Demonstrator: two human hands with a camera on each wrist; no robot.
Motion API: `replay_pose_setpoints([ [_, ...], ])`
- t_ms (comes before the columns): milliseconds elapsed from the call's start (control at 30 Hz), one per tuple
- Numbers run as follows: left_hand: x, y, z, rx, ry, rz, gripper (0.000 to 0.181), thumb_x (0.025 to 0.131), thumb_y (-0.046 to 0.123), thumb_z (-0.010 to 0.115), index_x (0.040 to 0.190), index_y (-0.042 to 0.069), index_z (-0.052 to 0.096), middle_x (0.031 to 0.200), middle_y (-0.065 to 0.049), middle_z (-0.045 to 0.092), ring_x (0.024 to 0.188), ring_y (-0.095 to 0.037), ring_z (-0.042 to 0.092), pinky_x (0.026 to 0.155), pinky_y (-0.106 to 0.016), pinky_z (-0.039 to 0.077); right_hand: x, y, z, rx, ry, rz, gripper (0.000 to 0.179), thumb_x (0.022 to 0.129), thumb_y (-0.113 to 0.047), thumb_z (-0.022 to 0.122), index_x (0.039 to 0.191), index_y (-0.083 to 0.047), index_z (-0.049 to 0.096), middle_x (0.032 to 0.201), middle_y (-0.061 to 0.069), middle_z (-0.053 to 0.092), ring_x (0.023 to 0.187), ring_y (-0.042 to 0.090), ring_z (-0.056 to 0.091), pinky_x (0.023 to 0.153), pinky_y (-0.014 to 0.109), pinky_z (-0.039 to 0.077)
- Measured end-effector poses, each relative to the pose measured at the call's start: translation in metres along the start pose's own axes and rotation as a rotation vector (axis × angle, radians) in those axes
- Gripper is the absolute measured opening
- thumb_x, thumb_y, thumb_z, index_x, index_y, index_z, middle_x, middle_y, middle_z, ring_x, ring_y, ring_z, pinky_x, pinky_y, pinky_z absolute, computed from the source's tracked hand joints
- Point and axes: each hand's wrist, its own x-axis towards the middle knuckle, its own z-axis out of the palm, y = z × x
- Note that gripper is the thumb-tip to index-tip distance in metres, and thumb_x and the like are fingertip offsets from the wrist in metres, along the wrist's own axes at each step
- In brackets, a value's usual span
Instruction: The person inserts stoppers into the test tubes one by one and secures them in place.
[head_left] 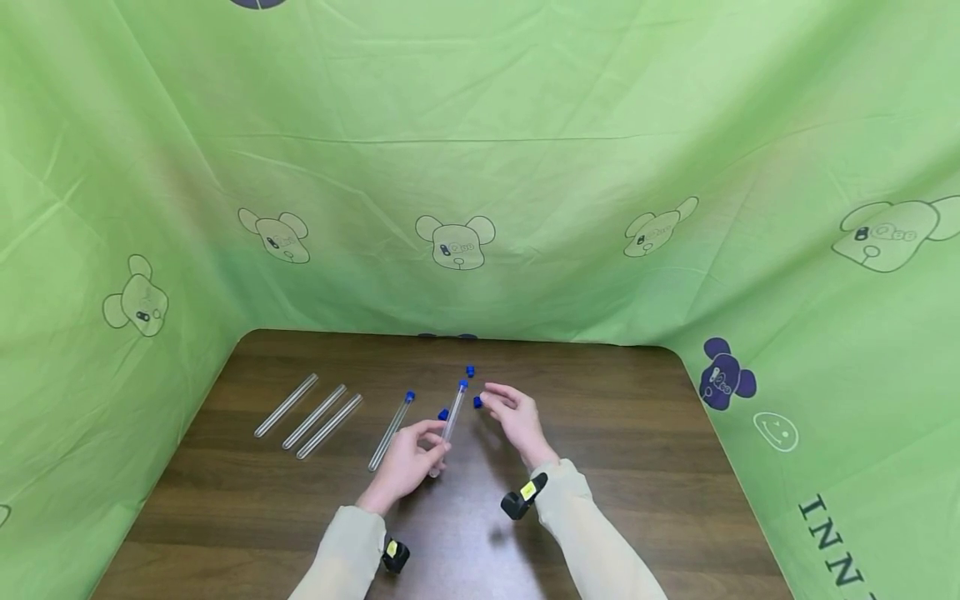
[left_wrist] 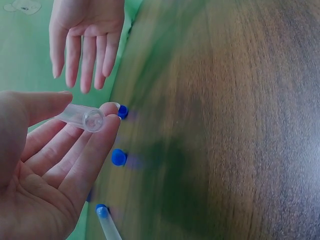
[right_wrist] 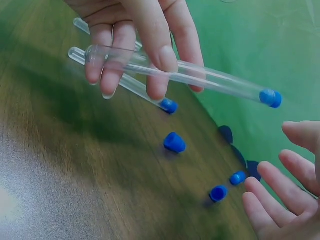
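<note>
My left hand holds a clear test tube tilted above the table, pinched between thumb and fingers. A blue cap sits in the tube's far end; the rounded end points back toward the left wrist camera. My right hand is just right of the capped end, apart from it, its fingers extended and nothing in them. Loose blue caps lie on the table below: one beside the held tube, one by my right fingertips and one farther back.
Another capped test tube lies left of my left hand. Farther left, three test tubes without caps lie side by side on the brown wooden table. A green printed cloth hangs around the table's back and sides.
</note>
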Motion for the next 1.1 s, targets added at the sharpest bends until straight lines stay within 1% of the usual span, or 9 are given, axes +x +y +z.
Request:
replay_pose_setpoints([
  [67,0.0,0.0,-0.001,-0.01,0.005,0.006,0.037,0.094,0.0,0.069,0.13,-0.006,0.062,0.095,-0.026,0.07,0.064,-0.032,0.071,0.053,-0.031,0.056,0.001,0.001,0.0,-0.005,0.008,0.001,0.042,0.095,-0.013,0.073,0.129,0.009,0.063,0.115,0.021,0.071,0.111,0.038,0.066,0.098,0.05,0.049],
  [167,0.0,0.0,-0.003,-0.024,0.013,0.003,0.036,0.094,-0.001,0.069,0.129,-0.007,0.062,0.094,-0.026,0.07,0.062,-0.03,0.071,0.053,-0.03,0.056,0.001,0.002,0.0,-0.056,0.021,-0.003,0.041,0.093,-0.01,0.075,0.128,0.007,0.064,0.116,0.02,0.071,0.109,0.034,0.068,0.097,0.046,0.051],
  [300,0.001,-0.001,-0.005,-0.026,0.032,0.003,0.036,0.093,0.0,0.07,0.128,-0.007,0.062,0.094,-0.025,0.07,0.062,-0.031,0.071,0.053,-0.031,0.056,0.001,0.002,0.002,-0.162,0.018,-0.05,0.042,0.089,-0.007,0.078,0.127,0.007,0.065,0.119,0.021,0.07,0.107,0.032,0.069,0.094,0.04,0.053],
  [367,0.0,-0.001,-0.008,-0.014,0.042,0.005,0.036,0.093,0.001,0.071,0.128,-0.006,0.062,0.094,-0.023,0.071,0.063,-0.033,0.071,0.053,-0.032,0.056,0.001,0.002,0.002,-0.187,0.016,-0.075,0.042,0.088,-0.006,0.079,0.126,0.008,0.065,0.119,0.023,0.069,0.107,0.033,0.069,0.093,0.04,0.053],
  [500,-0.001,0.001,-0.012,0.013,0.057,-0.005,0.036,0.094,0.003,0.071,0.128,-0.004,0.063,0.095,-0.021,0.072,0.065,-0.033,0.072,0.054,-0.033,0.057,0.003,0.003,0.004,-0.206,0.027,-0.085,0.043,0.087,-0.006,0.08,0.125,0.008,0.066,0.119,0.024,0.069,0.106,0.035,0.069,0.093,0.042,0.053],
  [633,-0.002,0.001,-0.019,0.017,0.075,-0.003,0.036,0.094,0.003,0.071,0.128,-0.004,0.064,0.095,-0.021,0.072,0.066,-0.033,0.072,0.054,-0.034,0.057,0.004,0.003,0.005,-0.24,0.034,-0.081,0.043,0.088,-0.007,0.08,0.126,0.006,0.066,0.119,0.022,0.069,0.106,0.034,0.069,0.092,0.042,0.054],
  [733,-0.002,0.002,-0.024,0.021,0.107,0.008,0.035,0.093,0.002,0.072,0.127,-0.003,0.065,0.094,-0.02,0.073,0.066,-0.033,0.072,0.054,-0.033,0.057,0.004,0.002,0.005,-0.262,0.035,-0.078,0.043,0.087,-0.006,0.08,0.126,0.005,0.066,0.119,0.022,0.069,0.107,0.034,0.069,0.092,0.042,0.054],
  [900,-0.001,0.003,-0.034,0.047,0.181,-0.005,0.034,0.091,0.001,0.075,0.124,0.001,0.068,0.09,-0.011,0.074,0.066,-0.032,0.073,0.056,-0.032,0.057,0.006,0.003,0.004,-0.275,0.037,-0.068,0.046,0.084,-0.003,0.081,0.126,0.006,0.066,0.119,0.023,0.069,0.108,0.036,0.068,0.094,0.044,0.053],
  [1100,-0.002,0.006,-0.043,0.059,0.206,-0.021,0.035,0.091,0.003,0.076,0.125,0.001,0.068,0.092,-0.009,0.073,0.072,-0.035,0.074,0.06,-0.032,0.058,0.009,0.005,0.002,-0.294,0.047,-0.081,0.042,0.087,-0.007,0.08,0.125,0.006,0.067,0.119,0.023,0.069,0.107,0.036,0.068,0.093,0.046,0.052],
])
